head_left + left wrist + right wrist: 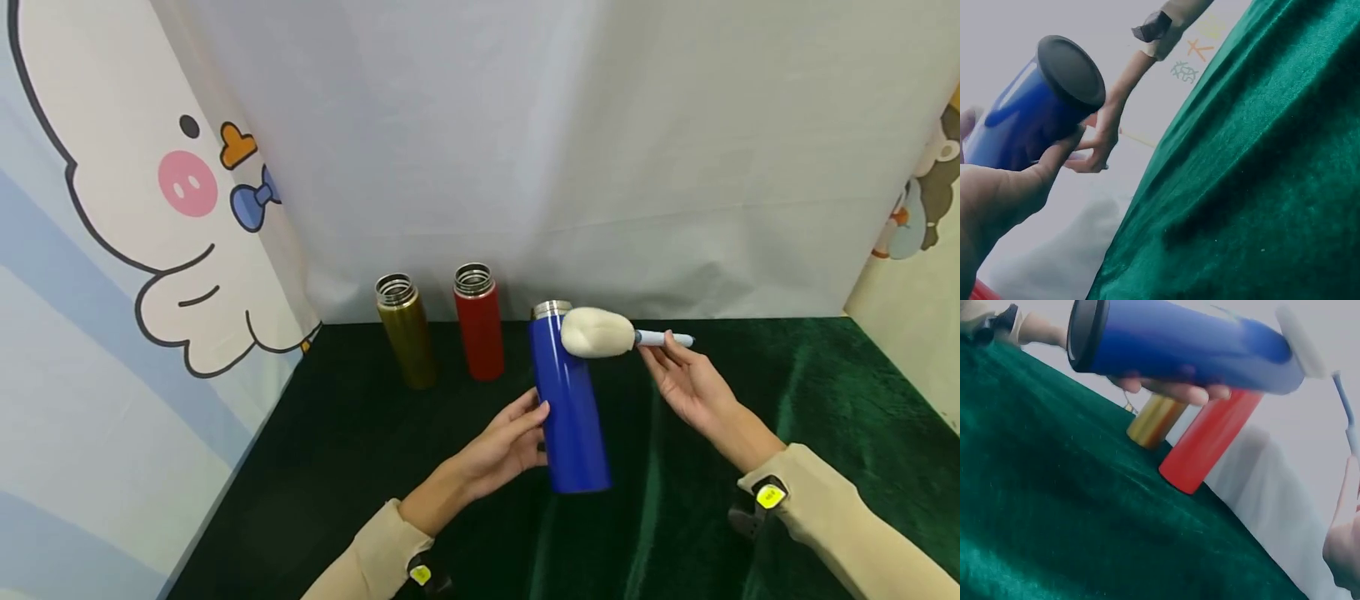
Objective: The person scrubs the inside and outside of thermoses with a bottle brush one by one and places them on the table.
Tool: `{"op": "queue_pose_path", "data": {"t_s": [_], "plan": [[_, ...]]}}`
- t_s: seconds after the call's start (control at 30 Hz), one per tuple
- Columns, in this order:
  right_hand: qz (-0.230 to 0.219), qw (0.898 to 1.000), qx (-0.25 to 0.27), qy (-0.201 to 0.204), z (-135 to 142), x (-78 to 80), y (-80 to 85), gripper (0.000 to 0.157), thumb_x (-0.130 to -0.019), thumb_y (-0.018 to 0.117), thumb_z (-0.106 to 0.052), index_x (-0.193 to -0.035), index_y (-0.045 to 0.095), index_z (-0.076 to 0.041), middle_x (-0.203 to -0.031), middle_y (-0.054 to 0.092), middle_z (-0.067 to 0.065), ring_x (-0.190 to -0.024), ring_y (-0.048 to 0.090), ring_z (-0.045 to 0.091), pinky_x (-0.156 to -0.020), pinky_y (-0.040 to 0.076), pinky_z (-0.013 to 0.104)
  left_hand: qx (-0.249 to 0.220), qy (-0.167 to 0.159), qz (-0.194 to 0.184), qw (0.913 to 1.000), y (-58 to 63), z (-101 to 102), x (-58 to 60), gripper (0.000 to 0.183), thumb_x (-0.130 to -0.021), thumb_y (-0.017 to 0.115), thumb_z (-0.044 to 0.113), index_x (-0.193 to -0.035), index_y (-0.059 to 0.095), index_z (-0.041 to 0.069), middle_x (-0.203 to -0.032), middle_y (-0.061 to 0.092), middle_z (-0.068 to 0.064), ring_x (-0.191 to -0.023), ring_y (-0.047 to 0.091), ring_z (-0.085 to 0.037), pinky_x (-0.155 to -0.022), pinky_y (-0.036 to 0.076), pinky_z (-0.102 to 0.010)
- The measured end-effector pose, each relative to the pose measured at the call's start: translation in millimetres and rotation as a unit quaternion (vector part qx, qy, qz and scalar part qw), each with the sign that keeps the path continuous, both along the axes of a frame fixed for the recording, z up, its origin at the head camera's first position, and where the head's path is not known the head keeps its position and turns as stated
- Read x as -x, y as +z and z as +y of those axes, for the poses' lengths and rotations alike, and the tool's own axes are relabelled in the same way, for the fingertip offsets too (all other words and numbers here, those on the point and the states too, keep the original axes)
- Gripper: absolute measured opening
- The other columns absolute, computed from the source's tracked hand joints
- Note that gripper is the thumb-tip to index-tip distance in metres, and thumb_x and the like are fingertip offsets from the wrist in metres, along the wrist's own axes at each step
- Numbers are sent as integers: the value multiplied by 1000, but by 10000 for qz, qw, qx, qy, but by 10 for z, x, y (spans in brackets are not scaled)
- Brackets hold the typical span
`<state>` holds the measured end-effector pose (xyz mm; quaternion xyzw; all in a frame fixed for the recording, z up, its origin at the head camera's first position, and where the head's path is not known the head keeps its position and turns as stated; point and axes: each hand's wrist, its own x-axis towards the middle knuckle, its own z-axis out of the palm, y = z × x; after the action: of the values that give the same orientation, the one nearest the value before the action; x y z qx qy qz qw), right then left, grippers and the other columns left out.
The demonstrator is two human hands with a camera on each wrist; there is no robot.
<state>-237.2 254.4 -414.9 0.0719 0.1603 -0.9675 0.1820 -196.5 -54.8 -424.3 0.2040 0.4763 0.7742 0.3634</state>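
Observation:
My left hand (504, 442) grips a blue vacuum bottle (573, 425) around its side, holding it up off the table and slightly tilted. The bottle's steel mouth has no lid on it, and its dark base (1072, 72) faces the left wrist camera. Between thumb and fingers, my right hand (693, 387) pinches the pale handle (663, 338) of a bottle brush. The brush's cream sponge head (597, 332) lies sideways across the bottle's upper side, just below the mouth in the head view. Whether the sponge touches the bottle I cannot tell.
A gold bottle (408, 342) and a red bottle (480, 333) stand lidless at the back of the table, left of the blue one. Dark green velvet cloth (712, 517) covers the table. A white curtain (525, 142) hangs behind it, and a cartoon-printed sheet (97, 400) on the left.

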Motion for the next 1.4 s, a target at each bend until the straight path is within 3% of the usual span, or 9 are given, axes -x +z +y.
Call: {"op": "queue_pose_path", "data": {"t_s": [0.1,0.2,0.3,0.43,0.7,0.9,1.07,1.2,1.4], "plan": [[-275,9995,64,-154,-11,-31,29,34,-103,55,-5,-132,41,-17,-117,60,12,-107,69,28,-109,50,28,-158,99,-109,9998,-7,5,5,58,-111,41,32,-162,16,24,-159,40,-12,-135,51,-22,-112,45,-50],[-310,9994,-57,149,22,-98,-62,26,-105,52,-9,-128,42,-17,-119,59,10,-108,68,24,-107,52,26,-365,202,-233,9989,-4,-4,21,60,-110,43,35,-162,13,28,-156,43,-6,-135,52,-21,-114,43,-50],[-39,9972,-146,735,88,-188,-214,17,-109,44,-14,-125,49,-13,-121,58,9,-109,65,20,-103,54,27,-518,250,-368,9977,6,-32,48,59,-110,42,36,-162,14,28,-155,43,-5,-136,50,-21,-119,36,-54],[504,9886,-261,1396,186,-282,-381,33,-112,33,-19,-124,61,-4,-122,59,7,-110,64,16,-101,55,27,-604,112,-428,9972,20,-62,92,57,-111,40,31,-162,16,21,-157,41,-7,-139,48,-22,-123,28,-61],[874,9796,-614,1702,277,-249,-484,36,-113,30,-20,-129,61,-9,-123,58,6,-110,65,14,-98,55,26,-412,122,-465,9980,37,-41,118,55,-111,36,32,-162,18,19,-153,46,-4,-136,50,-21,-118,39,-55],[746,9849,-884,1289,204,-85,-345,31,-112,36,-19,-120,64,-8,-115,62,5,-104,65,14,-92,57,26,-69,-40,-418,9991,19,7,110,63,-108,48,36,-162,17,25,-163,35,-12,-140,49,-24,-120,34,-59],[200,9986,-368,334,78,50,-110,14,-107,48,-13,-120,52,-10,-112,64,8,-102,68,20,-95,58,27,4,-439,-255,9987,-30,25,74,67,-107,52,34,-163,17,23,-165,32,-14,-140,47,-26,-119,36,-60],[-342,9992,152,-148,28,69,-10,26,-104,54,-9,-127,44,-15,-113,61,11,-103,69,26,-103,54,27,-222,-512,-324,9979,-46,28,41,62,-109,44,30,-163,14,26,-164,31,-14,-138,47,-23,-117,39,-56],[-201,9985,117,503,34,-87,-209,16,-108,46,-13,-124,47,-11,-116,60,11,-107,66,23,-103,54,29,-621,-254,-672,9955,-25,11,38,61,-110,41,37,-162,12,32,-168,23,-17,-143,45,-27,-124,24,-63]]}}
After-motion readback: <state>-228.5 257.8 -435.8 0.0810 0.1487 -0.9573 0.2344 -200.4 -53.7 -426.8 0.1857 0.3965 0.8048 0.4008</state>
